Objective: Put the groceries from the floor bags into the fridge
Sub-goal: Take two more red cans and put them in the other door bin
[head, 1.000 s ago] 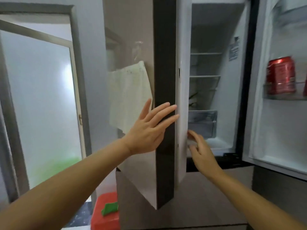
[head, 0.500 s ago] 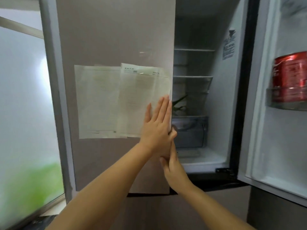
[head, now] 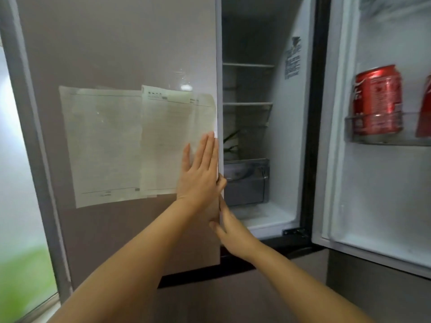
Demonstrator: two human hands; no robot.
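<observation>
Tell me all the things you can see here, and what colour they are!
left fridge door: one, beige, shut or nearly shut
papers: two or more, pale, stuck on the left door
right fridge door: one, white inside, swung open
cans: two, red, on the right door's shelf, second cut off
clear drawer: one, inside the fridge
green leaves: a few, above the drawer
left hand: flat on the left door
right hand: fingers at the door's edge

Your left fridge door point(head: 121, 54) is blocking half the opening; the right door point(head: 382, 194) is standing wide, leaving the shelves point(head: 247, 104) reachable.
</observation>
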